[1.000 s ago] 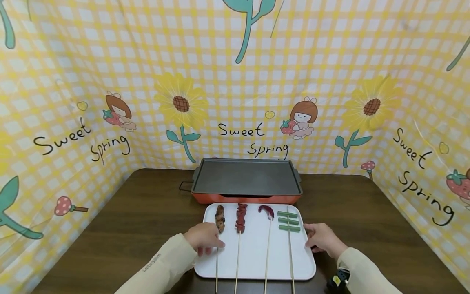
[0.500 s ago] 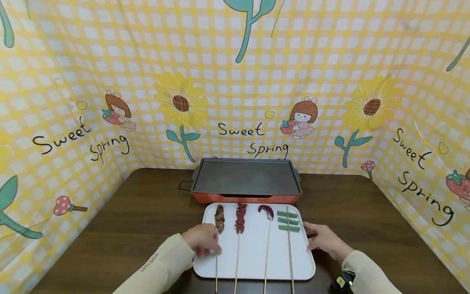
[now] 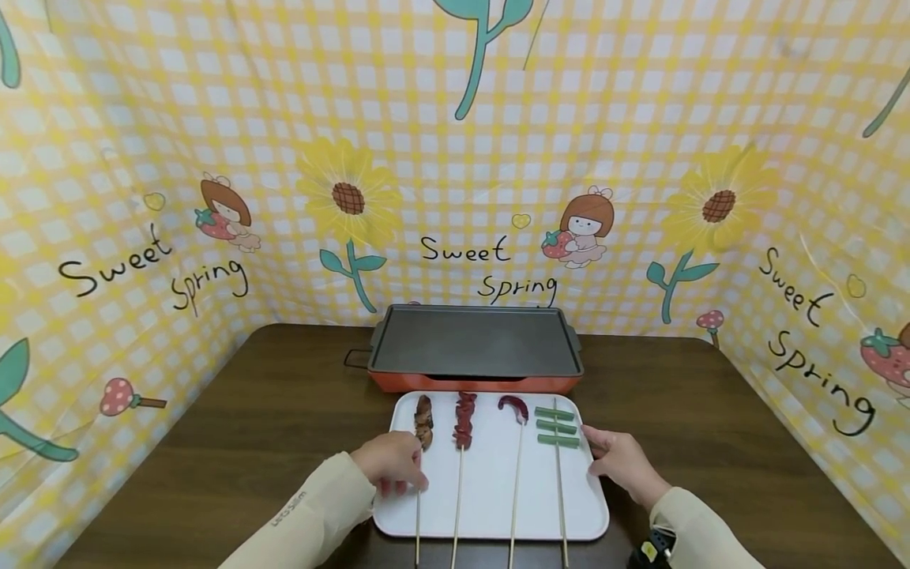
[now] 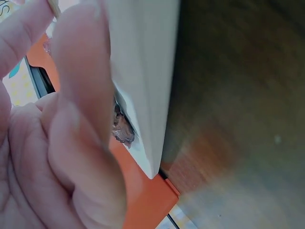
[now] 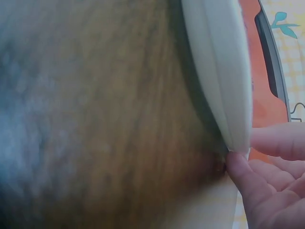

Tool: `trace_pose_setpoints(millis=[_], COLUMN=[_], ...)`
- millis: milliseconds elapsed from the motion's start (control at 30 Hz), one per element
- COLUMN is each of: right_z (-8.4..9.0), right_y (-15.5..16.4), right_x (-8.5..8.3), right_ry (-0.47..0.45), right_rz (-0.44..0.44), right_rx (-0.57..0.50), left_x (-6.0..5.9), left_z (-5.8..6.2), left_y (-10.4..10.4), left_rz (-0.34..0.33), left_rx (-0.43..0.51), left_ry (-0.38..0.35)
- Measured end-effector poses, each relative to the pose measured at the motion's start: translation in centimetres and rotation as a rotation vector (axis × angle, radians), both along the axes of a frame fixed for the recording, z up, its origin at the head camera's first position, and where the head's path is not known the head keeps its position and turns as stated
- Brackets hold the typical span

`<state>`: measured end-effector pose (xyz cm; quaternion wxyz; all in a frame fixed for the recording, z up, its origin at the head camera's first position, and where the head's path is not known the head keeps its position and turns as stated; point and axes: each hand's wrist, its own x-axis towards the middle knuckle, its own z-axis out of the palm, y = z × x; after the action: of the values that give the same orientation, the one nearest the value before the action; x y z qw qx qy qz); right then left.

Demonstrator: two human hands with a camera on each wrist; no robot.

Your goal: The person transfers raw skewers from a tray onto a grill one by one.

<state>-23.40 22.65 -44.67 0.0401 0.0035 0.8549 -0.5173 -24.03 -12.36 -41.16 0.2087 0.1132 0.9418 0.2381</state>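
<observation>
My left hand (image 3: 392, 466) hides the brown skewer's (image 3: 423, 422) stick, pinching it; my right hand (image 3: 617, 462), fingers relaxed, touches the tray (image 3: 490, 506) holding four skewers.

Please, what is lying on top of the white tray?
On the white tray lie four skewers: brown meat, red meat, a dark red piece and green pieces. The left hand covers part of the brown skewer's stick.

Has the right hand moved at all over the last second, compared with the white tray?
Yes, slightly. The right hand has crept up along the white tray's right edge toward the green bean skewer, with its fingers now at the rim.
</observation>
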Motion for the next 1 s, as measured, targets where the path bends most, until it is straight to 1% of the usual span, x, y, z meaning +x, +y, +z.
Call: trace_pose_setpoints(millis=[133,233,433,533,733,833,967,1000], right_z=[0.0,0.0,-0.1,-0.2,-0.3,-0.2,-0.2,-0.2], right_y=[0.0,-0.1,-0.3,-0.4,-0.4,-0.3,-0.3,-0.4], right_x=[0.0,-0.1,-0.4,-0.4,-0.5,-0.5,-0.5,-0.5], right_ry=[0.0,-0.004,-0.028,-0.033,-0.029,-0.025,-0.026,-0.028], right_rz=[-0.007,-0.013,-0.056,-0.066,-0.067,-0.068,-0.067,-0.068], right_rx=[0.022,0.032,0.009,-0.006,-0.013,-0.015,-0.023,-0.025], left_x=[0.1,0.0,0.0,0.0,0.4,0.6,0.9,1.0], left_z=[0.1,-0.1,-0.5,-0.4,0.1,0.2,0.1,0.0], left_y=[0.1,0.2,0.3,0.3,0.2,0.1,-0.2,-0.3], left_rz=[0.0,0.0,0.024,0.04,0.081,0.108,0.127,0.13], left_rx=[-0.008,-0.017,-0.054,-0.057,-0.003,0.017,0.027,0.027], left_ry=[0.004,0.027,0.099,0.129,0.225,0.247,0.267,0.281])
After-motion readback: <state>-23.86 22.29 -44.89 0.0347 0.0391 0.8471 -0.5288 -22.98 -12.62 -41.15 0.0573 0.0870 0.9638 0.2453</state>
